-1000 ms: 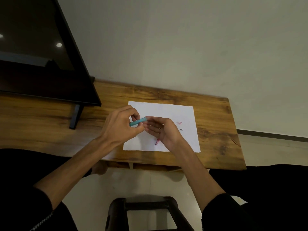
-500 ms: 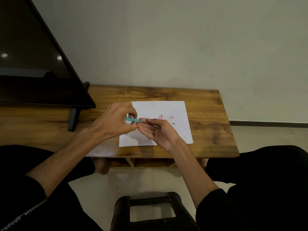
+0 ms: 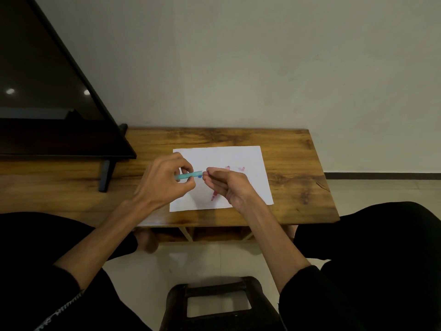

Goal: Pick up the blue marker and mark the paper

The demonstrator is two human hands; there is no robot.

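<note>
My left hand (image 3: 164,181) pinches a teal marker (image 3: 189,175) between thumb and fingers, held level above a white sheet of paper (image 3: 253,161). My right hand (image 3: 229,187) faces it, fingertips close to the marker's right end, and grips a thin pink pen (image 3: 214,195) that pokes out below the palm. A small blue spot (image 3: 200,177) shows at the marker's tip. Two small pink marks (image 3: 228,167) lie on the paper beyond my right hand.
The paper lies on a low wooden table (image 3: 298,168) against a pale wall. A dark flat screen (image 3: 43,99) on a black stand (image 3: 106,173) fills the table's left side. A dark stool (image 3: 217,304) stands on the tiled floor between my knees.
The camera view shifted, so the table sits lower in frame. My hands stay together over the paper; the teal marker now shows more of its length between them.
</note>
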